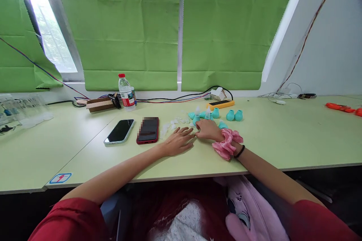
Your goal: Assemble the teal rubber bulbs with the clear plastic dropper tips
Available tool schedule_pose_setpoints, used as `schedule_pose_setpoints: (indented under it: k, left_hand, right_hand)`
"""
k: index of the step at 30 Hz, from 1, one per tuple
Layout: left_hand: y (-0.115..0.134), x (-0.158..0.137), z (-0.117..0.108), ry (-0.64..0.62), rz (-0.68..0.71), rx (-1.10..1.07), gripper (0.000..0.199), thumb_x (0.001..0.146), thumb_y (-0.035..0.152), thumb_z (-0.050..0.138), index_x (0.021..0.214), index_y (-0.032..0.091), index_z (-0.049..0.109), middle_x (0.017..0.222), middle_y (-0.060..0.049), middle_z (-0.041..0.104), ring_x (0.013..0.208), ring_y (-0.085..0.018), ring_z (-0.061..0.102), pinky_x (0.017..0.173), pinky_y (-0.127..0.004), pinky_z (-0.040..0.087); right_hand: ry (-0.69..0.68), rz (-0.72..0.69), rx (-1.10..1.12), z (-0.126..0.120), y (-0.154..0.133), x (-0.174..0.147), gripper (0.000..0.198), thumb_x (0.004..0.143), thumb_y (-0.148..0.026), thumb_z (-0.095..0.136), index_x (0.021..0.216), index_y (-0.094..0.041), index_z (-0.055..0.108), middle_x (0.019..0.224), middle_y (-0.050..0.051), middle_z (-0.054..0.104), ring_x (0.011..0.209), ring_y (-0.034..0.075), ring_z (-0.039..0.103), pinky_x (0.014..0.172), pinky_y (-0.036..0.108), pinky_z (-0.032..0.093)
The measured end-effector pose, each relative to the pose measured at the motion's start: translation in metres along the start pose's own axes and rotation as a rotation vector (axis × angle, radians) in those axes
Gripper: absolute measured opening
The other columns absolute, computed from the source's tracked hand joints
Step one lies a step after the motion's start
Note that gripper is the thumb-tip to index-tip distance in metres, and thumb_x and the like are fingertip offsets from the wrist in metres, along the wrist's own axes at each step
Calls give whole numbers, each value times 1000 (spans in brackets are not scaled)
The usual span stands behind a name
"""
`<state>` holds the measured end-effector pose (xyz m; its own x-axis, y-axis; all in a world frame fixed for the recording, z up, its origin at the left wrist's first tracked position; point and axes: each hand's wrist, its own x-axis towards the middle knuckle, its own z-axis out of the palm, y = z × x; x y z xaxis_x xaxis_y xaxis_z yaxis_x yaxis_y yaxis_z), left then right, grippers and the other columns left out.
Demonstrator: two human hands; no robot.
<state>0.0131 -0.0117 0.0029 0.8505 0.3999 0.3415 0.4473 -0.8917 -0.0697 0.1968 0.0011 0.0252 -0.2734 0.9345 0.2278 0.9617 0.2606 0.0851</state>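
My left hand (178, 142) lies palm down on the table, its fingers stretched toward my right hand. My right hand (208, 130) is bent with curled fingers just in front of a teal bulb (196, 120) that has a translucent pointed tip. Whatever its fingers may hold is hidden or too small to name. Behind that hand stands a second tipped piece, its translucent tip (207, 113) showing. Several more teal bulbs (238, 115) stand or lie around, one teal bulb (223, 124) beside my right wrist. Small translucent pieces (177, 121) are scattered beyond my left hand.
Two phones, one white-edged phone (119, 131) and one red-cased phone (148, 130), lie to the left. Farther back are a water bottle (126, 94), an open cardboard box (100, 104), a yellow-orange device (220, 104) and cables. The table's front edge (192, 176) runs below my forearms.
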Motion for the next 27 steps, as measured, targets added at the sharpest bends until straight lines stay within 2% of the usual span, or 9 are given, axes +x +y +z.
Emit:
schedule_pose_setpoints:
  k: [3, 8, 11, 16, 19, 22, 27]
  left_hand:
    - [2, 0, 2, -83, -63, -23, 45, 84, 42, 23, 124, 22, 30, 131, -10, 31, 119, -26, 26, 92, -55, 20]
    - [-1, 2, 5, -135, -151, -51, 49, 83, 47, 19, 127, 26, 23, 134, -9, 26, 120, -32, 22, 87, -66, 8]
    - [-1, 6, 7, -129, -185, -39, 50, 83, 48, 19, 127, 27, 24, 133, -9, 28, 118, -33, 23, 84, -68, 1]
    - [0, 9, 7, -107, -185, -56, 45, 84, 44, 21, 125, 28, 28, 129, -6, 36, 115, -29, 29, 85, -68, -3]
    - [0, 8, 5, -71, -182, -66, 40, 84, 40, 25, 121, 28, 34, 123, -4, 43, 114, -26, 31, 89, -64, 2]
    - [-4, 8, 7, -8, -222, -52, 35, 84, 35, 29, 114, 27, 44, 107, -5, 55, 107, -22, 40, 91, -58, 13]
    - [-17, 10, 13, 87, -276, -51, 27, 80, 30, 41, 98, 22, 59, 90, -7, 60, 86, -17, 54, 83, -36, 34]
  right_hand:
    - [-43, -44, 45, 4, 2, 2, 18, 62, -25, 52, 76, -14, 57, 80, 8, 59, 77, 20, 53, 61, 25, 34]
    - [15, -150, 207, 14, 4, 6, 16, 60, -16, 50, 75, -14, 56, 79, 7, 57, 76, 17, 51, 65, 24, 35]
    - [98, -151, 296, 20, 6, 9, 18, 61, -14, 49, 78, -14, 55, 79, 6, 56, 76, 16, 50, 67, 24, 36]
    - [221, -95, 377, 21, 6, 11, 18, 60, -14, 52, 77, -13, 55, 80, 6, 56, 78, 15, 50, 70, 25, 37]
    - [256, -83, 421, 18, 4, 10, 17, 60, -16, 54, 77, -13, 55, 80, 5, 55, 72, 14, 50, 67, 24, 38]
    - [249, -96, 440, 19, 3, 10, 17, 61, -20, 55, 78, -13, 56, 80, 5, 56, 68, 12, 50, 64, 23, 38]
    - [167, -127, 398, 22, 8, 11, 22, 61, -22, 55, 82, -14, 58, 81, 5, 58, 75, 16, 52, 68, 26, 39]
